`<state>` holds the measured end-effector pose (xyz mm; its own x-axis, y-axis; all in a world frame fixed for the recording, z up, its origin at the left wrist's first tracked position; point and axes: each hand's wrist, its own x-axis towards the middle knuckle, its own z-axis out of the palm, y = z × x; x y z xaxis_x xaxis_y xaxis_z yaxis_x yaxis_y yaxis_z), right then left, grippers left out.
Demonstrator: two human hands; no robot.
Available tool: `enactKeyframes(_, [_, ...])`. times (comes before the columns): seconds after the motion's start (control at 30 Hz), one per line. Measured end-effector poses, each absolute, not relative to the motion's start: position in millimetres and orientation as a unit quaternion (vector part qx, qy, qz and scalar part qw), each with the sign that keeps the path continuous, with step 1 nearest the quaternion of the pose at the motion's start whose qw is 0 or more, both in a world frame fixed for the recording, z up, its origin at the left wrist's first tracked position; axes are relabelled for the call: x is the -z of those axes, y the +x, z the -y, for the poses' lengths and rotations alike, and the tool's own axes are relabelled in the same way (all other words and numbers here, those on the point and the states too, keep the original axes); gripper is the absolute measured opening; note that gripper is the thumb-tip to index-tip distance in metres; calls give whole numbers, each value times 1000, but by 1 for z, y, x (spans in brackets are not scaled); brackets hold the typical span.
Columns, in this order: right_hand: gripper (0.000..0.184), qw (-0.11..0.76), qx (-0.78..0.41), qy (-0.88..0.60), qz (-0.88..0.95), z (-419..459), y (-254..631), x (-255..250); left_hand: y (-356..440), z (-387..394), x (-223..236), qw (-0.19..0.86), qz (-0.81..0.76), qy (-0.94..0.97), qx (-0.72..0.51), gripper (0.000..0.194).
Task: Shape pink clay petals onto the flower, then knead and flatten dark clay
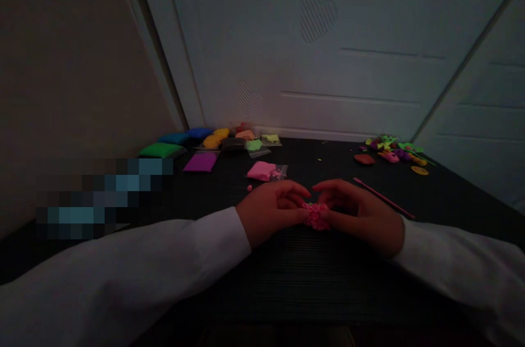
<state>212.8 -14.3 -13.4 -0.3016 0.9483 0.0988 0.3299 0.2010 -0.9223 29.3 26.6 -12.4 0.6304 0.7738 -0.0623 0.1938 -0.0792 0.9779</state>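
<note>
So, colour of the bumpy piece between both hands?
The bumpy piece is mostly pink; head view shows it.

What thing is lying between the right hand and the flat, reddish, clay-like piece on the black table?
In the head view, the far end of a thin pink stick lies between the right hand and the flat, reddish piece.

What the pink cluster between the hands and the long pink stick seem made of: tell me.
Pink cluster: probably soft modelling clay, fairly matte, judging by its small rounded bumps. Pink stick: perhaps plastic, from its slim, straight, even shape; dim light leaves its finish unclear.
</note>
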Motion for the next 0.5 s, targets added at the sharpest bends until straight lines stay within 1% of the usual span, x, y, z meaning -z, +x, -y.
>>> enactKeyframes(0.1, [33, 365, -437, -470, 674, 15, 214, 13, 28, -27, 12, 564, -354, 706, -243, 35])
enactKeyframes(0.17, [35, 361, -439, -467, 677, 15, 215, 13, 28, -28, 11, 568, -356, 702, -241, 33])
enactKeyframes(0.33, [49, 326, -395, -464, 723, 14, 218, 16, 28, -28, 8, 583, -366, 686, -235, 28])
enactKeyframes(0.5, [48, 316, -359, -478, 737, 15, 214, 16, 28, -27, 11, 582, -360, 695, -221, 39])
